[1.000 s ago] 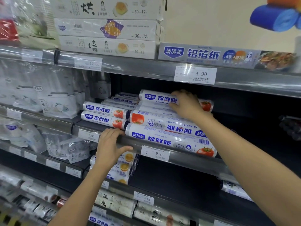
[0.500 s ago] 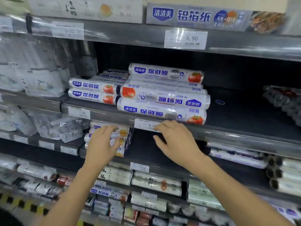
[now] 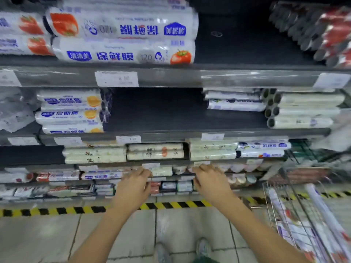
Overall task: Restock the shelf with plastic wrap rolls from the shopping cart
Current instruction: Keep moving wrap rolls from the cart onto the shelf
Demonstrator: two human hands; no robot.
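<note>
Store shelving fills the upper view above a tiled floor [image 3: 47,238]. Plastic wrap rolls [image 3: 121,52] lie stacked on the top shelf [image 3: 171,77] at 11 o'clock. Near the centre, the left hand [image 3: 133,186] and right hand [image 3: 210,184] are held out empty, fingers loosely bent. At 4 o'clock stands the shopping cart [image 3: 281,215], holding blurred long rolls [image 3: 319,205].

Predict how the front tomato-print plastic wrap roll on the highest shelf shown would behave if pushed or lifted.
The front roll is a long cylinder lying sideways at the shelf edge, so a push would probably roll it. Its glossy wrapper looks slippery. It lies straight with another roll stacked above, so it is likely stiff.
</note>
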